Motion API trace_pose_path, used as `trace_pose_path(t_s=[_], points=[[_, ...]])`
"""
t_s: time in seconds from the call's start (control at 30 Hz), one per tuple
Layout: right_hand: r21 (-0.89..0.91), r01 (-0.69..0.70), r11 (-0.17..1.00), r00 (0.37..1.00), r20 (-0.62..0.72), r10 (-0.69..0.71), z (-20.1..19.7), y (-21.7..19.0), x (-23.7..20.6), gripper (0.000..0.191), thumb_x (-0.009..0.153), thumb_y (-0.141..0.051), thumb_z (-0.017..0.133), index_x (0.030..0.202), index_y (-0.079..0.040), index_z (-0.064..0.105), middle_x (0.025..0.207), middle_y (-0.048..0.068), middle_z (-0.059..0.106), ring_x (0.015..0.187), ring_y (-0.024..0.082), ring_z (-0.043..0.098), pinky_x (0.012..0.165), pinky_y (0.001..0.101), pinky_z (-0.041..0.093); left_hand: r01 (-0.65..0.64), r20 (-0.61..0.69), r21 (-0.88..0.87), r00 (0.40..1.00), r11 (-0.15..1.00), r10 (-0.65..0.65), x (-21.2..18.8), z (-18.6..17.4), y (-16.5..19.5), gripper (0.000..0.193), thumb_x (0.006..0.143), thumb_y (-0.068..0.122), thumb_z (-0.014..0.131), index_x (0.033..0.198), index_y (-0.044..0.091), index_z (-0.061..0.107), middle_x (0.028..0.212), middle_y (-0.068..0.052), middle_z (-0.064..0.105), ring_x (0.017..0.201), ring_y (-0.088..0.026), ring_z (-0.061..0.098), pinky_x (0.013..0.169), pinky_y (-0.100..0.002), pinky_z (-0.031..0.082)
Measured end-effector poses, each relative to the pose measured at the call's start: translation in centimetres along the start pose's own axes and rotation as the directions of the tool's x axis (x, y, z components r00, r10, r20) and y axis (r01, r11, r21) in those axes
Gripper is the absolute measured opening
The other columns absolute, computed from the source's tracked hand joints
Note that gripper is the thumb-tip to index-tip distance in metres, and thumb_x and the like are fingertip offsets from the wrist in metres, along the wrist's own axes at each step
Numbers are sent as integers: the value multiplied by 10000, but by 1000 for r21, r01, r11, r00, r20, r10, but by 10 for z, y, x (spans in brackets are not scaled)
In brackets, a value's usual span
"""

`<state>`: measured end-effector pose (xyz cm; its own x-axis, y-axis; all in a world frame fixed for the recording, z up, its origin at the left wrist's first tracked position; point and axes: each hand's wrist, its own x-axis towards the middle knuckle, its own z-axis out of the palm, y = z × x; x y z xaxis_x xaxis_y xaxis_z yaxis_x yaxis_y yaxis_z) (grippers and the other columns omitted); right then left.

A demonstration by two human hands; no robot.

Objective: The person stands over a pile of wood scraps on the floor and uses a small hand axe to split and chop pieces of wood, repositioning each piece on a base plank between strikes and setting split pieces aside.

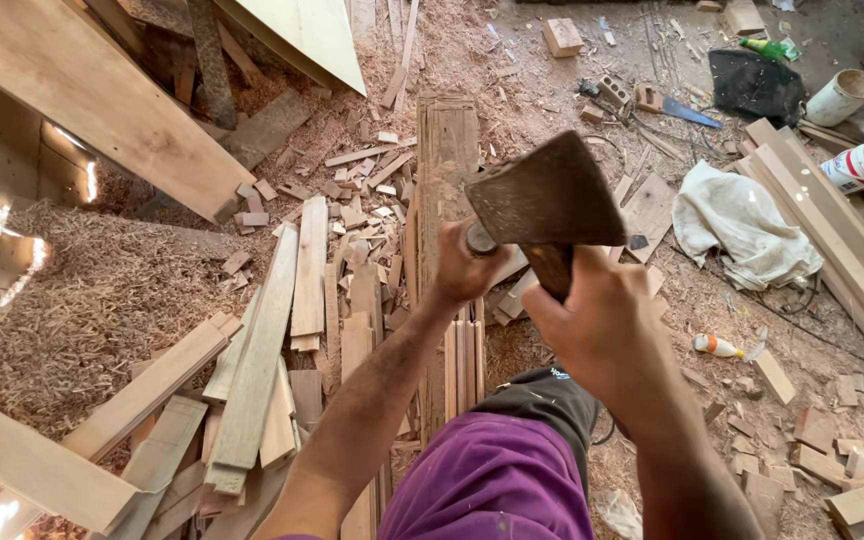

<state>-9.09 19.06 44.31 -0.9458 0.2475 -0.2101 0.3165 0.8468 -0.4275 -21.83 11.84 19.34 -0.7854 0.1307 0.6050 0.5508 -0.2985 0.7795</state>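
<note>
The right hand point(602, 330) grips a hatchet point(547, 205) by its handle, just under the heavy rusty head; the left hand point(464, 268) closes round a chisel point(479, 238) standing on the stiff, splintery plank point(447, 160) lying on the floor point(102, 300).

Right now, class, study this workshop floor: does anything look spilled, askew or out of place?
Yes. Sawdust and offcuts lie spread across the floor, planks lie at mixed angles, and a small bottle lies tipped on its side right of the right hand, which grips a hatchet.
</note>
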Motion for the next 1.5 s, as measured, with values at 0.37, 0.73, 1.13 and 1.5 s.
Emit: trace_pose_path(t_s=[0.37,0.73,1.13,1.5], points=[[-128,303,944,943,-105,-317,40,11,30,409,893,-143,705,1222,74,596,806,244,729,643,276,717,582,373,584,-142,-55,68,988,988,146,2,19,-14,213,988,231,700,1050,27,698,938,-89,743,801,-191,733,682,-320,630],[-110,71,991,992,111,-59,38,8,30,430,942,-112,597,1337,28,497,812,187,722,561,252,715,469,320,627,-80,19,79,997,994,79,1,21,-14,263,974,327,692,998,65,712,783,-44,742,657,-138,735,595,-310,645],[-99,6,995,996,88,3,34,4,31,368,971,-137,599,1281,46,521,847,234,741,624,270,739,527,358,619,-8,45,51,999,999,5,0,20,-13,174,950,227,704,916,56,715,707,-51,725,556,-127,681,511,-303,583],[-90,-46,995,993,102,55,40,16,18,372,956,-128,594,1275,53,529,920,247,734,691,288,761,607,382,646,-50,96,24,994,998,48,-19,24,-8,199,994,238,714,926,51,700,741,-47,718,602,-121,693,519,-299,584]])
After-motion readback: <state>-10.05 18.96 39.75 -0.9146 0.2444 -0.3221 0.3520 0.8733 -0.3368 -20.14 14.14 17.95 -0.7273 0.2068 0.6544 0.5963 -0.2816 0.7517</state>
